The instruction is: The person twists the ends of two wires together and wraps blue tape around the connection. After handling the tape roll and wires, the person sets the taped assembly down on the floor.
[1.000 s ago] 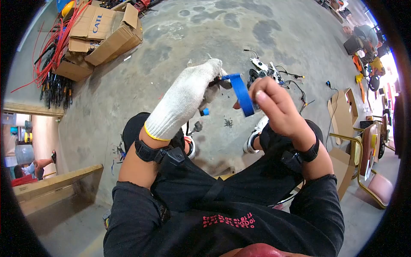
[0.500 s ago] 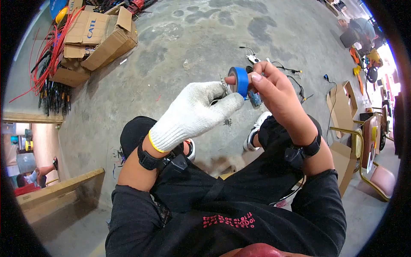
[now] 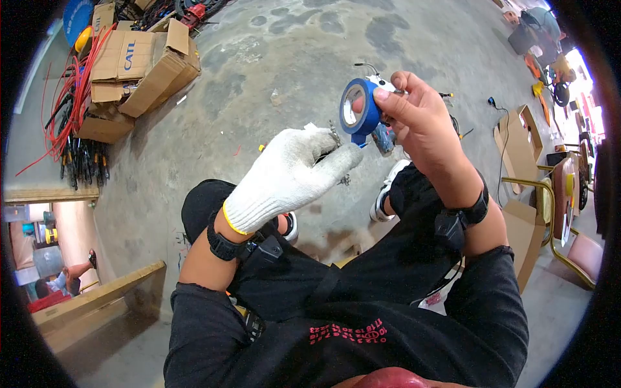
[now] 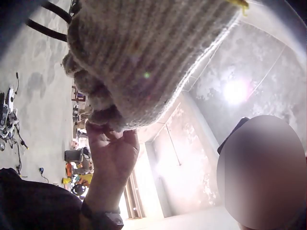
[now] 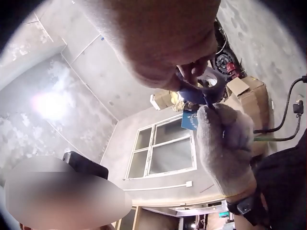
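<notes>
The left hand (image 3: 284, 165), in a white knit glove with a yellow-edged cuff, holds a black cable (image 5: 278, 128); two lengths of it come out by the glove in both wrist views. Much of the cable is hidden within the fingers. To its right, the bare right hand (image 3: 424, 126) pinches a roll of blue tape (image 3: 370, 121) between thumb and fingers, its round hole turned towards the head camera. A short blue strip runs from the bottom of the roll down to the gloved thumb tip. In the right wrist view the roll sits just above the gloved fingertips.
Cardboard boxes (image 3: 129, 61) and a bundle of red cables (image 3: 76, 97) stand at the upper left. White and black parts with wires (image 4: 8, 112) lie on the concrete floor. A chair (image 3: 582, 255) and flattened cardboard (image 3: 521, 226) are at the right. Another person (image 3: 58, 281) sits far left.
The right hand has risen and turned the tape roll so its hole faces the camera. The gloved hand has turned, thumb side now showing, and moved slightly lower.
</notes>
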A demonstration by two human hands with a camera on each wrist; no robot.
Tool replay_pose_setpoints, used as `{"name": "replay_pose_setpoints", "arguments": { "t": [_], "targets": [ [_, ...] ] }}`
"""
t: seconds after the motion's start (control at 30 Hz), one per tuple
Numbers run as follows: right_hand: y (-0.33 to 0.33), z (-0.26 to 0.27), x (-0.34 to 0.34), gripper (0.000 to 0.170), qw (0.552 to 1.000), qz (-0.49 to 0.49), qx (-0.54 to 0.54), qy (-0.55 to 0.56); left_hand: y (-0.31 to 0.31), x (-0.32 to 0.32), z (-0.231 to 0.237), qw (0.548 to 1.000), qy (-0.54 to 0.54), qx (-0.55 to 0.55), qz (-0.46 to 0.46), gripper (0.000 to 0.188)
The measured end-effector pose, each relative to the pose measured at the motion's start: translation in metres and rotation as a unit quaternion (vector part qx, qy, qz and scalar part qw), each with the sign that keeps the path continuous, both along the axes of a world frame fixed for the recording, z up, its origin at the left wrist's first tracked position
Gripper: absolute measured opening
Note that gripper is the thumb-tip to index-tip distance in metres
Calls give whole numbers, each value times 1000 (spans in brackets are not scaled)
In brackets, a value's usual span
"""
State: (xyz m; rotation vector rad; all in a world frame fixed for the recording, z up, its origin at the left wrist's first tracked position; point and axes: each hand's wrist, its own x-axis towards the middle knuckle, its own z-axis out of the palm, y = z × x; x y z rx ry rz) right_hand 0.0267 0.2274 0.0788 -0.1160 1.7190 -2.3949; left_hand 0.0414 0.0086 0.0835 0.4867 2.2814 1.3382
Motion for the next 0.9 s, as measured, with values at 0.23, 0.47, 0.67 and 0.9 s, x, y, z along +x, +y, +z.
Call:
{"name": "replay_pose_setpoints", "arguments": {
  "t": [0.23, 0.47, 0.67, 0.9],
  "targets": [
    [8, 7, 2, 29, 999, -22, -30, 34, 2, -1, 0, 998, -44, -35, 24, 30],
    [14, -3, 8, 24, 989, 23, -58, 136, -12, -13, -4, 993, -45, 53, 91, 35],
    [13, -10, 19, 25, 952, 90, 217, 198, -23, -14, -6, 949, -137, 242, 150, 39],
    [0, -9, 16, 27, 898, 112, 360, 225, -17, -4, 2, 975, -106, 168, 94, 29]
  ]
}}
